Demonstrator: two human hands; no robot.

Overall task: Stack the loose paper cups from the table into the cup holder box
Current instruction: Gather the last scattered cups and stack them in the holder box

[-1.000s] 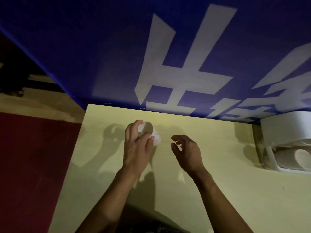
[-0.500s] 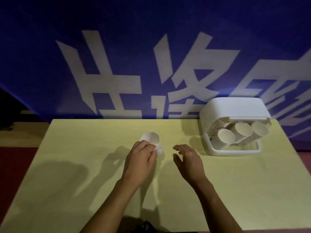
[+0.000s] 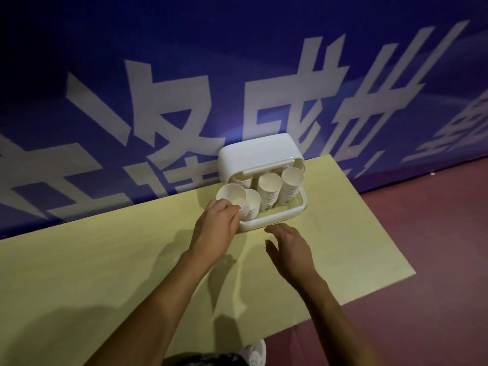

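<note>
the left hand (image 3: 215, 228) grips a white paper cup (image 3: 232, 200) by its lower side, mouth tilted up toward the camera, held at the left front corner of the cup holder box (image 3: 274, 221); the cup sits just beside the frontmost stack of cups (image 3: 252, 206) in the box, and whether they touch cannot be told. the right hand (image 3: 289, 248) hovers with relaxed, spread fingers over the yellow table (image 3: 105, 260), just in front of the box, holding nothing; two taller stacks (image 3: 280, 188) stand further back under the white lid (image 3: 258, 151), against the blue banner (image 3: 158, 75).

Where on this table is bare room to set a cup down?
Bare table runs left of the left hand, and right of the right hand to the edge. Crowded: the cup holder box, its stacks, and the held cup beside them.
</note>
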